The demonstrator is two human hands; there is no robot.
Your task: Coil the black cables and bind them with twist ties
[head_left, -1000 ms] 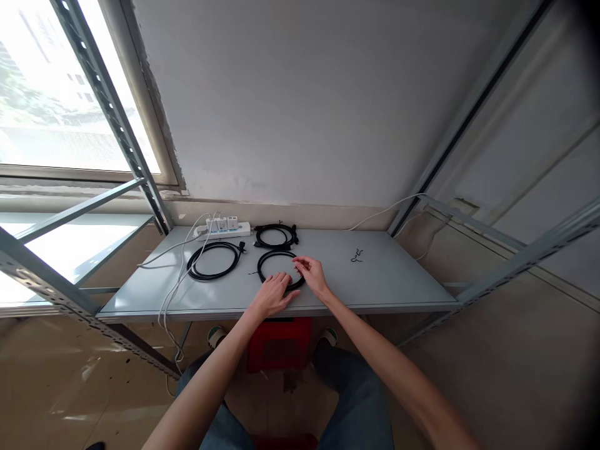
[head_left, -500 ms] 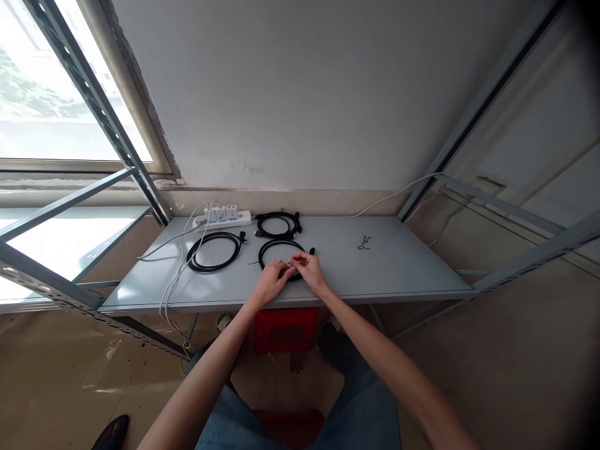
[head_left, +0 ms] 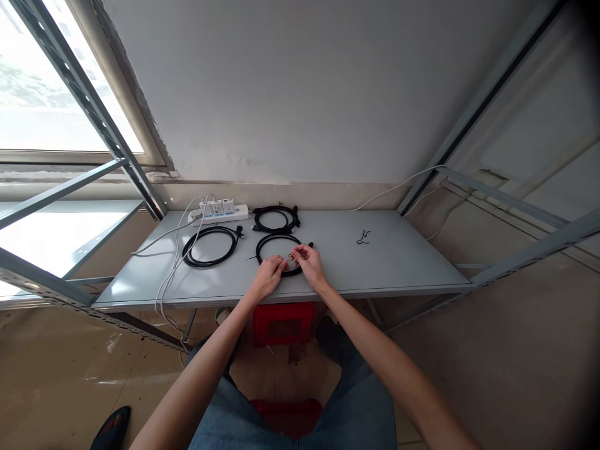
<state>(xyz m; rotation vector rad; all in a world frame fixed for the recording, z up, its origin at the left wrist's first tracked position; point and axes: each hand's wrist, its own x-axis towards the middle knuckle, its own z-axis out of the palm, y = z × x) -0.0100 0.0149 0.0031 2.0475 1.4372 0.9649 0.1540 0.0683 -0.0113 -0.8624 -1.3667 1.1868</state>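
Note:
A coiled black cable [head_left: 280, 237] lies near the front middle of the shelf, its plug at the right side. Over its lower left edge, my left hand [head_left: 270, 275] is closed on the coil, fingertips pointing inward. My right hand [head_left: 308, 264] is at the coil's right side, pinching a thin black twist tie [head_left: 290, 257] between thumb and fingers. Another thin tie [head_left: 251, 257] pokes out from the coil's left edge. Behind it sits a second black coil [head_left: 260, 228], and to the left a third cable coil [head_left: 206, 265].
A white power strip [head_left: 241, 213] with plugs stands at the back left; its white cords [head_left: 171, 278] hang over the front edge. Loose black twist ties [head_left: 362, 240] lie on the grey shelf [head_left: 407, 262] to the right. Metal posts frame both ends. Below is a red stool [head_left: 284, 312].
My hands have drawn slightly apart, and the twist tie now shows between them. My right hand has lifted a little off the coil's front. The view has shifted slightly.

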